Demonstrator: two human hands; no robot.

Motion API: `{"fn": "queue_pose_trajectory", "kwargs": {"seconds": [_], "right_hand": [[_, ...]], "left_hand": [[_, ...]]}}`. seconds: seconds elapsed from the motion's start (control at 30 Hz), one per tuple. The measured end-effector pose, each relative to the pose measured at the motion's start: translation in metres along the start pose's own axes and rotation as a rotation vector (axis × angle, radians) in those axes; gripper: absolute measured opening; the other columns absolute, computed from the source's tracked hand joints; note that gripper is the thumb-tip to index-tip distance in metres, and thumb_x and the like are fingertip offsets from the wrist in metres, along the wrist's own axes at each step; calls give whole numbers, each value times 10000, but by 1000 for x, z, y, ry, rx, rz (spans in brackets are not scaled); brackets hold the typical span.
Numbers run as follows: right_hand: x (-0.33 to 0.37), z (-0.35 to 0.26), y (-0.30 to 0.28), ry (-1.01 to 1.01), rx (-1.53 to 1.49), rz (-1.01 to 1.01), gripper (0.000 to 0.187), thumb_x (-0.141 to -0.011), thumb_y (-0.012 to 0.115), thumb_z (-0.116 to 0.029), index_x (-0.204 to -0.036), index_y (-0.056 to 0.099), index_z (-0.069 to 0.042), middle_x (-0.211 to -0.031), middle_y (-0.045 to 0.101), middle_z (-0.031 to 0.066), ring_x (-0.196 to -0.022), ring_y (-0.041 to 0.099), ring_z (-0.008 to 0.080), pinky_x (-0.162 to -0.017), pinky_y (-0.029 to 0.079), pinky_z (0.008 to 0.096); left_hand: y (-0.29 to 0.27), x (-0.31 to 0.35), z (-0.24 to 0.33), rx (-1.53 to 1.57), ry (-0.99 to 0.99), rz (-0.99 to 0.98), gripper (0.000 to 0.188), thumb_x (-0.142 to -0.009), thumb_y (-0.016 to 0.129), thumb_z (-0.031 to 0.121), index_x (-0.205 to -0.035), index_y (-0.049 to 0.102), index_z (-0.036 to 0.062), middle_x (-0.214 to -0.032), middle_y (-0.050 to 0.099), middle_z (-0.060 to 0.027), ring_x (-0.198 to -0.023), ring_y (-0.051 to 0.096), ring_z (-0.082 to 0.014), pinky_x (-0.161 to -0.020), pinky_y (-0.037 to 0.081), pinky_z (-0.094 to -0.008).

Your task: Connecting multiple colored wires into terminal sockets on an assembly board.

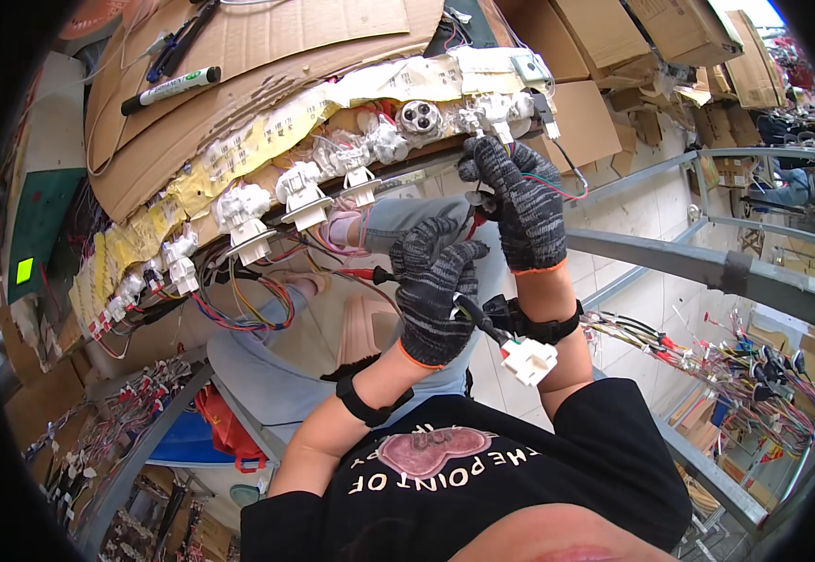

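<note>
Both hands wear dark grey striped knit gloves with orange cuffs. My left hand point(435, 290) is closed around a wire harness. From beneath it hangs a black-sleeved cable point(478, 317) ending in a white plug connector point(528, 361). A red-and-black terminal lead point(368, 274) pokes out on its other side. My right hand point(524, 206) is raised close to the board's right end, fingers bent by a white connector fixture point(496, 112). Thin coloured wires point(557, 184) run out past its fingers; a small red piece point(476, 222) shows between the hands. What the right fingertips pinch is not clear.
A cardboard-covered board point(267, 84) carries a row of white connector fixtures point(300, 192) along yellowed tape. A marker point(171, 91) lies on the cardboard. Bundled wires point(248, 300) hang below. A metal rail point(688, 262) runs at right, near harness piles point(754, 375) and cardboard boxes point(604, 37).
</note>
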State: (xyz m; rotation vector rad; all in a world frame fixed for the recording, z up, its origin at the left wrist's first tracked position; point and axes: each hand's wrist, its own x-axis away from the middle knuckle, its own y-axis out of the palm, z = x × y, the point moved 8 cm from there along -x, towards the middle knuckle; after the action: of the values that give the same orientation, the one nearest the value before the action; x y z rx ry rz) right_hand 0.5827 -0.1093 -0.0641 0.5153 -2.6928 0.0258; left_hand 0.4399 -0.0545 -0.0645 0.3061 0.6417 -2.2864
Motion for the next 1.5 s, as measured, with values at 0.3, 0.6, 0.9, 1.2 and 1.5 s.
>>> {"fn": "queue_pose_trajectory", "kwargs": {"seconds": [0.3, 0.6, 0.9, 1.2, 1.5], "right_hand": [[-2, -1, 1, 64, -1, 12, 179, -877, 670, -251, -882, 712, -77, -732, 665, -19, -584, 551, 28, -508, 425, 179], [-4, -3, 3, -59, -24, 25, 174, -876, 673, -253, -883, 705, -82, -719, 657, -24, -573, 551, 35, -505, 425, 185], [-1, 3, 8, -51, -197, 113, 153, -873, 685, -225, -838, 673, -76, -682, 643, -10, -553, 554, 45, -490, 422, 191], [51, -41, -22, -597, 329, 352, 343, -838, 725, -202, -1076, 618, 20, -1032, 640, 109, -867, 602, 188, -664, 486, 276], [99, -51, 18, -846, 599, 164, 188, -894, 649, -156, -1014, 670, -12, -871, 634, 60, -764, 593, 165, -693, 472, 278]], "left_hand": [[7, 4, -15, 425, -225, -95, 340, -817, 559, -99, -1145, 574, -13, -1084, 608, -151, -975, 605, -252, -882, 475, -334], [19, 13, -30, 968, -454, -41, 658, -893, 664, 285, -1366, 301, 6, -1282, 505, -128, -1189, 497, -221, -1045, 356, -355], [6, 36, -50, 821, -708, 4, 195, -986, 471, 106, -1165, 497, 34, -932, 562, -2, -696, 480, -54, -617, 440, -219], [-19, 14, -21, 950, -752, -112, 261, -973, 530, 128, -1211, 570, 31, -961, 622, 3, -755, 545, -47, -660, 466, -208], [-14, 10, -21, 911, -718, -137, 220, -933, 563, 9, -1153, 583, 6, -1004, 621, -24, -865, 575, -83, -777, 493, -238]]}}
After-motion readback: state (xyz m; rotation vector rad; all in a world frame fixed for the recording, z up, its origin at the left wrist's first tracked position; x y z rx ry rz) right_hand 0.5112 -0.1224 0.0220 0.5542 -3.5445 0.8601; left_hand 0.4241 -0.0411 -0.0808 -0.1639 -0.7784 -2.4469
